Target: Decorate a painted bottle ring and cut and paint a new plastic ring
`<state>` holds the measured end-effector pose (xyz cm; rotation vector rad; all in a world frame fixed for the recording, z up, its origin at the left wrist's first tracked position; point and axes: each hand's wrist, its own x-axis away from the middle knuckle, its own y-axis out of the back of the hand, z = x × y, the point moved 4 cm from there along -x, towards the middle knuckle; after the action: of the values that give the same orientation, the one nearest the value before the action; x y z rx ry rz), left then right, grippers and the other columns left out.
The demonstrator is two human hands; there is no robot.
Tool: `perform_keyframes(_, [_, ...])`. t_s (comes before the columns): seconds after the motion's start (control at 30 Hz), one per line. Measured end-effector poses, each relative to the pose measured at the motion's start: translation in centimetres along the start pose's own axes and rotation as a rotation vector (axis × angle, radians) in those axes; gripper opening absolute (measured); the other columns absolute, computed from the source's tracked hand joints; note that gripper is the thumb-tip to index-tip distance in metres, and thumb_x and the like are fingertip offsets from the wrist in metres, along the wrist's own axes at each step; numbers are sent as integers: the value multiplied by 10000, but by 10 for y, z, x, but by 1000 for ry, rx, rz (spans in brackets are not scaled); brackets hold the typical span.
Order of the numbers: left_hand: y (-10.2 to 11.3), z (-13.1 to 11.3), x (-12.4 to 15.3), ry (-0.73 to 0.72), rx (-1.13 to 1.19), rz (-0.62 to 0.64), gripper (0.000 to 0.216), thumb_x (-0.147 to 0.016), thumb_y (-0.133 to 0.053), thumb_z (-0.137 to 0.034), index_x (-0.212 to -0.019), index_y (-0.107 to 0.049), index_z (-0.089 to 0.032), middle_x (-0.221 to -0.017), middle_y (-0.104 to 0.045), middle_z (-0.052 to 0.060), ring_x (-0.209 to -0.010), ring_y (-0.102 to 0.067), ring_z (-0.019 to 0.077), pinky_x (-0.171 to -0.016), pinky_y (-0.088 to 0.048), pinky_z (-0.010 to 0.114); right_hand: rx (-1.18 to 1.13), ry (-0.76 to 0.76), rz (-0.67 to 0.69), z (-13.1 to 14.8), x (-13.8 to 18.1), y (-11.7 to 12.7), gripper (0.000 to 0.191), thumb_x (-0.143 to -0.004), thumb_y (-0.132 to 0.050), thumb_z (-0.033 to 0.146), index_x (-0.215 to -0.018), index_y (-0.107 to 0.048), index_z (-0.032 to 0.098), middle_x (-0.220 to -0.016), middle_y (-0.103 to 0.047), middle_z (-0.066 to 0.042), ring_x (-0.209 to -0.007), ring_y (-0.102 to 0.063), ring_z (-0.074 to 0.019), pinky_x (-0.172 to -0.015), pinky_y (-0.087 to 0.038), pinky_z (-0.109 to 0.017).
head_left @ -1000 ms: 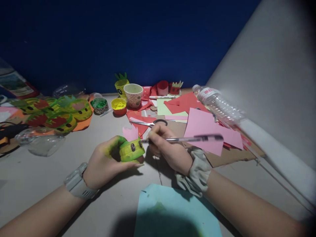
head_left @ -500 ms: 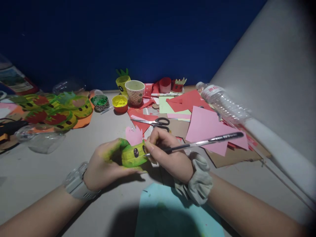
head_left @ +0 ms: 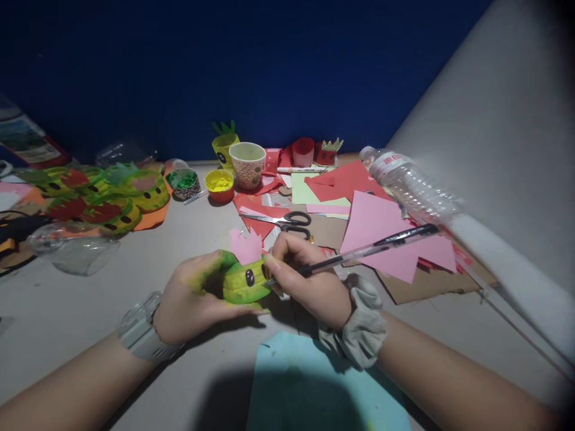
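My left hand (head_left: 193, 293), stained green and yellow, is closed around the side of a yellow-green painted craft piece (head_left: 240, 290). Dark oval eyes are drawn on its front, and a pink jagged paper crown (head_left: 247, 245) rises from its top. In my right hand (head_left: 305, 281) is a black-capped pen (head_left: 363, 252), its tip at the front of the piece near the eyes. My right fingers partly cover one eye. Just behind my hands lie black-handled scissors (head_left: 297, 225). A light blue sheet (head_left: 291, 383) is on the table in front of me.
Several similar painted pieces (head_left: 155, 197) sit at left near a clear plastic cup (head_left: 85, 248). Behind are green paint (head_left: 183, 181), yellow paint (head_left: 220, 184) and a paper cup (head_left: 247, 164). Pink paper (head_left: 381, 227), cardboard (head_left: 431, 287) and a plastic bottle (head_left: 415, 188) lie at right.
The pen's rear end has tilted slightly upward, with its tip still at the piece. Both hands keep the same hold, and the whole view has shifted a little.
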<state>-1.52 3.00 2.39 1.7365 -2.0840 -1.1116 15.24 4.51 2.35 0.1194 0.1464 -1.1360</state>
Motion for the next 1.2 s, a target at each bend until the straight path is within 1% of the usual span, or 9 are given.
perform_keyframes(0.1, [0, 1, 1, 10, 10, 3, 420, -560, -819, -519, -628, -587, -175, -568, -564, -16, -535, -504, 115, -495, -422, 240, -8, -6, -5, 0, 0, 0, 316, -883, -600, 379, -695, -420, 198, -624, -438, 51, -530, -389, -76, -495, -329, -203])
perform_keyframes(0.23, [1, 2, 1, -4, 26, -25, 424, -542, -833, -510, -637, -591, -174, -568, -568, -20, -523, -491, 107, -482, -406, 231, -4, 5, 6, 1, -1, 0, 276, -904, -560, 323, -704, -418, 197, -636, -449, 47, -536, -398, -77, -498, -332, -202])
perform_keyframes(0.37, [-1, 1, 1, -22, 55, -3, 393, -579, -823, -492, -701, -624, -175, -612, -605, -14, -529, -500, 102, -486, -413, 221, 7, 23, 28, 2, -1, 0, 268, -909, -544, 287, -697, -407, 196, -639, -440, 48, -547, -395, -76, -509, -332, -202])
perform_keyframes(0.47, [-1, 2, 1, -5, 48, 5, 389, -581, -820, -491, -693, -625, -173, -610, -602, -12, -533, -504, 106, -488, -423, 222, 11, 31, 35, 2, 0, 0, 273, -912, -543, 272, -690, -404, 194, -638, -430, 49, -557, -395, -77, -516, -333, -201])
perform_keyframes(0.57, [-1, 2, 2, 9, 50, -2, 386, -574, -822, -490, -678, -625, -174, -605, -597, -10, -533, -507, 109, -493, -436, 228, -15, 18, 25, 0, 0, 0, 269, -928, -532, 290, -702, -421, 194, -637, -447, 48, -554, -415, -80, -525, -346, -208])
perform_keyframes(0.73, [-1, 3, 3, -6, 99, -18, 367, -554, -846, -459, -680, -624, -194, -607, -608, -12, -529, -508, 116, -489, -431, 240, -141, -40, 38, -5, 0, 0, 296, -929, -541, 364, -709, -429, 201, -613, -494, 45, -511, -422, -83, -504, -358, -216])
perform_keyframes(0.93, [-3, 7, 4, -26, 87, -5, 365, -603, -820, -471, -726, -618, -193, -640, -615, -8, -552, -522, 121, -511, -435, 245, -125, -31, 14, 0, 0, -1, 309, -904, -587, 376, -701, -445, 192, -607, -487, 49, -512, -436, -75, -495, -352, -207])
perform_keyframes(1.2, [-2, 3, 3, 1, 76, 11, 357, -599, -827, -444, -728, -639, -169, -655, -630, 7, -563, -541, 125, -515, -451, 247, -80, -28, 14, 0, 0, 0, 293, -896, -608, 350, -704, -456, 189, -604, -480, 53, -519, -432, -73, -498, -348, -205])
